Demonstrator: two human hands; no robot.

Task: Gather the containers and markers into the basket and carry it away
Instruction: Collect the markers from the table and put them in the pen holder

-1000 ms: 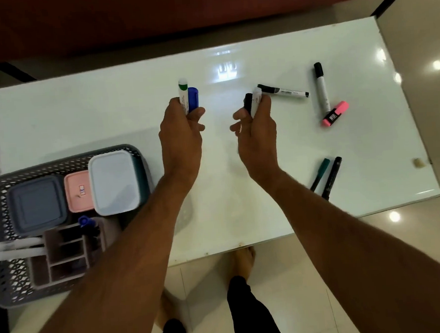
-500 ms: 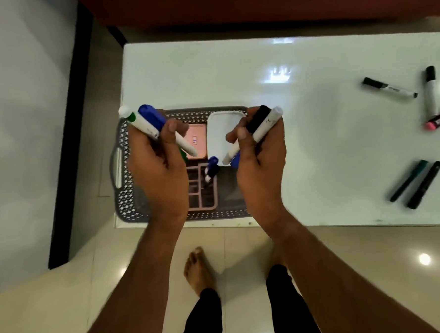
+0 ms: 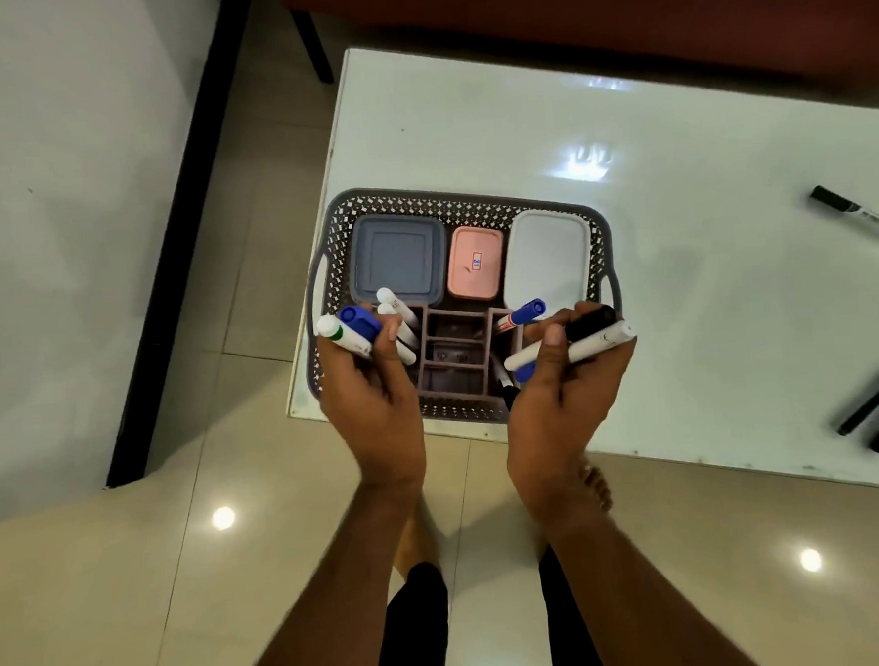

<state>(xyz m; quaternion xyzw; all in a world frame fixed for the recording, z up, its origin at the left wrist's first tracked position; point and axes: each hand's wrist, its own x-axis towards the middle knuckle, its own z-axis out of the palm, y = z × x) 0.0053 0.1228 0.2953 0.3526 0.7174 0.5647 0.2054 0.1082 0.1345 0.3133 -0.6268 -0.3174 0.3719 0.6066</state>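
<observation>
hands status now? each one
Left hand: closed on two markers, blue-capped and green-banded.
Right hand: closed on black marker and white marker.

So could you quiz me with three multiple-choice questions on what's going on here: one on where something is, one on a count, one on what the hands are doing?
1. Where does the basket sit?
A. at the table's near left corner
B. on the floor
C. in the table's middle

2. How many lidded containers lie in the basket?
A. one
B. three
C. five

3. What are the hands doing?
A. both empty
B. only the left holds markers
C. each holds markers

Answers:
1 A: the basket rests by the table corner nearest the person.
2 B: a grey container, a pink container and a white container sit side by side.
3 C: the left hand and right hand each grip markers above the basket.
</observation>
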